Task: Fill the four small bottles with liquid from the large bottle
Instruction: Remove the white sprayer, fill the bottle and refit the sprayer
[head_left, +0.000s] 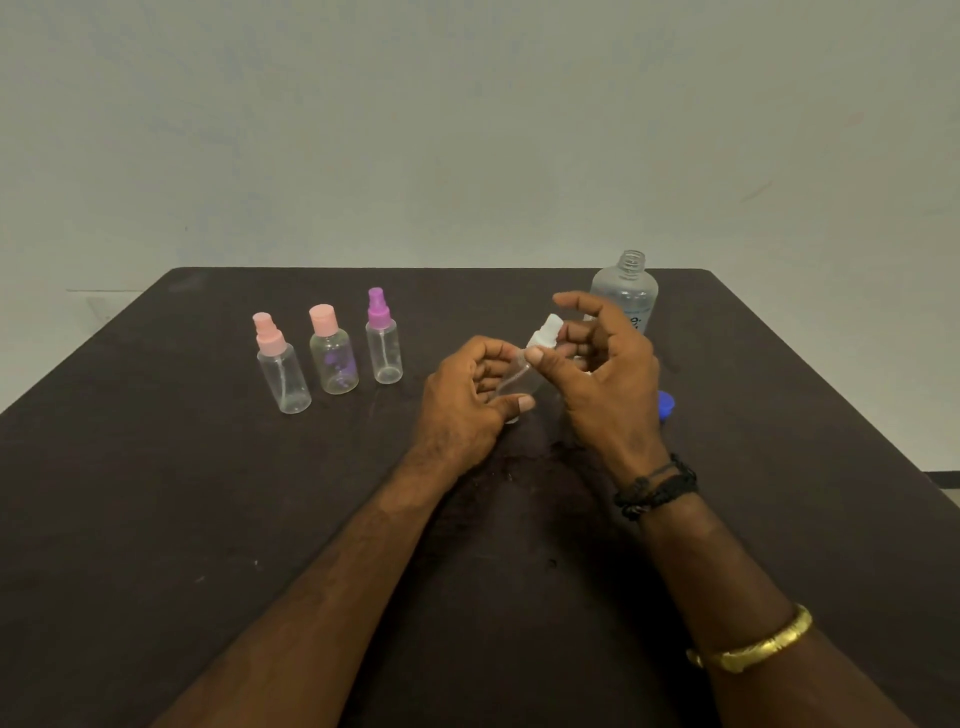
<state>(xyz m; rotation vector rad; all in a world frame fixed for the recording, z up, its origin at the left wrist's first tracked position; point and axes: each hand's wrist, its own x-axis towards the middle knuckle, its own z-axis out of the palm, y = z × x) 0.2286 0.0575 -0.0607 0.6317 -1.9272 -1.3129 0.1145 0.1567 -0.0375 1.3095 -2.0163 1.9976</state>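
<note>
On the dark table, three small bottles stand upright in a row to the left: a pink spray bottle, a pink-capped bottle and a purple spray bottle. All are capped. The two spray bottles look clear and empty; purple shows through the middle one, print or contents I cannot tell. A fourth, the white-topped bottle, is tilted above the table's middle. The left hand grips its clear body, and the right hand pinches its spray top between thumb and curled fingers, forefinger lifted. The hands hide most of this bottle, so its contents cannot be judged. At the far right stands the large bottle, neck uncapped, its liquid level hard to make out. A blue cap peeks from behind the right hand.
</note>
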